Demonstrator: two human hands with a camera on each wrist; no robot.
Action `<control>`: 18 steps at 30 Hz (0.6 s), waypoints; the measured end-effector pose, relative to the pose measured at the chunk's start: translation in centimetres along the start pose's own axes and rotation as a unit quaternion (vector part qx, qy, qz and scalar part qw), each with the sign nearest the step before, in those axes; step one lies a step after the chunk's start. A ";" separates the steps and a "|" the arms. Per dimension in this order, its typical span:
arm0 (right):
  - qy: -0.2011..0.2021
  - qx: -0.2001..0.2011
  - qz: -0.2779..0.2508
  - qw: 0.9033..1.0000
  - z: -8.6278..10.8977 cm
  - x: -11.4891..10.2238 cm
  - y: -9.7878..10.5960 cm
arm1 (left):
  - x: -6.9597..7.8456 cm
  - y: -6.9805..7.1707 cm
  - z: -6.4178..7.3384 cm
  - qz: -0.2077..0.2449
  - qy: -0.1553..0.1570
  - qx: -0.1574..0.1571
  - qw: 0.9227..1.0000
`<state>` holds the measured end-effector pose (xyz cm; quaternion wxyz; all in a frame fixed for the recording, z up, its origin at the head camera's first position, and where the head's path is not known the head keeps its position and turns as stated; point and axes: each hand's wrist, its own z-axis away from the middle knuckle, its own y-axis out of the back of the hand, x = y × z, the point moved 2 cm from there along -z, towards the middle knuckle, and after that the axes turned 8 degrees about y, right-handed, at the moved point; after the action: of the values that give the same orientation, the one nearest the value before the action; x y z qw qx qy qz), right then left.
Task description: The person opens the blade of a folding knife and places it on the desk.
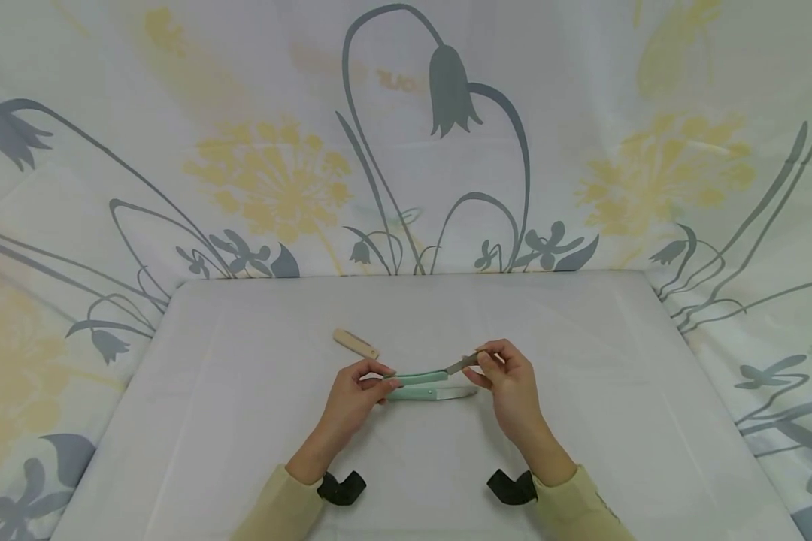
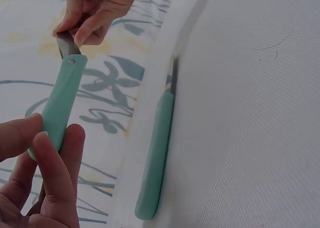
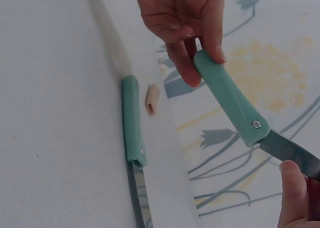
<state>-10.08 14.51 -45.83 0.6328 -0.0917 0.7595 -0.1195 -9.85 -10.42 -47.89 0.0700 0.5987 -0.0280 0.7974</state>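
Note:
My left hand (image 1: 353, 392) pinches the end of a green handle of a folding knife (image 1: 421, 378), held above the table. The fingers and thumb of my right hand (image 1: 516, 389) pinch that knife's metal blade (image 3: 290, 152), which stands out from the handle at a slight angle. A rivet shows where blade and handle meet. Just nearer to me lies a second green-handled folding knife (image 2: 158, 148) on the table, its blade out and pointing right. Part of its handle is hidden by my left fingers in the head view.
A small beige folding knife (image 1: 356, 343), its blade not visible, lies on the white table (image 1: 243, 451) beyond my left hand. Flower-patterned cloth (image 1: 392, 165) hangs behind the table and at both sides. Black bands (image 1: 341, 488) sit at my wrists.

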 end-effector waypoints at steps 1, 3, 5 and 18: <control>0.002 0.002 -0.009 1.000 0.0 0.0 0.0 | 0.0 0.0 0.0 -0.002 -0.001 0.000 1.000; 0.006 0.007 -0.028 1.000 0.1 0.1 0.1 | 0.0 -0.1 0.0 -0.009 -0.006 0.000 1.000; 0.011 0.013 -0.045 0.999 0.1 0.1 0.1 | -0.1 -0.2 0.0 -0.022 -0.010 0.004 1.000; 0.010 0.027 -0.091 0.995 -0.1 0.0 0.2 | -0.3 -0.3 -0.1 -0.056 -0.008 -0.001 0.998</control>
<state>-10.14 14.67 -45.92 0.6138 -0.1424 0.7509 -0.1976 -9.85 -10.17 -48.25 0.1144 0.6058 0.0043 0.7873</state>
